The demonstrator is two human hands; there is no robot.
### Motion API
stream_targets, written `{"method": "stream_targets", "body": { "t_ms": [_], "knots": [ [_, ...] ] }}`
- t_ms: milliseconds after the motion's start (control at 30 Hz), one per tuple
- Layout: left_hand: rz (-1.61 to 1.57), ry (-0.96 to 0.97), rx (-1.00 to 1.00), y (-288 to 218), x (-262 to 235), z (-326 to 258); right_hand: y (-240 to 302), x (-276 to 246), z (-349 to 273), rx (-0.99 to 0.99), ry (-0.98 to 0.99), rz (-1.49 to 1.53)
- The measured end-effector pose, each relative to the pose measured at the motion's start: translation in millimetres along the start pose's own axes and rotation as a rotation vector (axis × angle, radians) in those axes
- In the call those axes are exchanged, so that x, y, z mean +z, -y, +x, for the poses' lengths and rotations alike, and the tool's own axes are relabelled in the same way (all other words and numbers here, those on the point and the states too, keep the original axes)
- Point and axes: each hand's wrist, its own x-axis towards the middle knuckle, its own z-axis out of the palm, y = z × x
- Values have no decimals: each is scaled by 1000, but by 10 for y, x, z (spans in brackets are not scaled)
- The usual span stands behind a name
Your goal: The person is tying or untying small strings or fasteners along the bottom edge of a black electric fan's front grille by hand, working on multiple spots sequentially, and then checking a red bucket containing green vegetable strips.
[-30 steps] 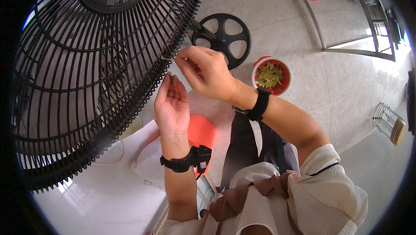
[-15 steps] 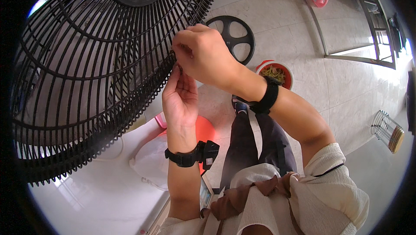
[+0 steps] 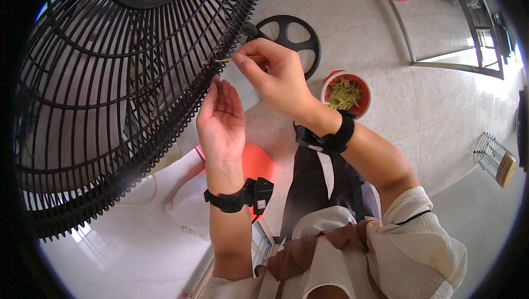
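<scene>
A large black fan guard [image 3: 135, 78] of curved wire bars fills the upper left. At its right rim, a thin yellowish tie [image 3: 223, 60] sticks out from the bars. The thumb and forefinger of my right hand [image 3: 278, 76] pinch the tie's outer end, just off the rim. Below it, my left hand [image 3: 223, 128] is turned palm up, its fingers curled. Its thumb and forefinger tips meet against the rim, and I cannot make out what lies between them. Both wrists wear black straps with small boxes.
Beyond the rim, a round black spoked base [image 3: 286, 37] lies on the tiled floor. A red-and-white bucket [image 3: 368, 100] holds yellow-green scraps. There is a red-orange stool-like shape [image 3: 259, 161], a metal frame [image 3: 410, 51] and a wire rack [image 3: 490, 158]. A white surface [image 3: 110, 255] spans the lower left.
My right hand has drawn back slightly from the rim and turned, exposing the pinched tie. The left hand has shifted a little left. The fan guard appears further left in view.
</scene>
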Motion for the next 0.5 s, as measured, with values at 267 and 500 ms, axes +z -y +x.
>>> {"method": "stream_targets", "body": {
  "t_ms": [267, 500],
  "knots": [
    [-81, 62, -13, 28, 124, 10, 0, 111, 166, -298, 95, -313],
    [-76, 87, 5, 9, 104, 15, -72, -6, 166, 258, 261, 158]
  ]
}}
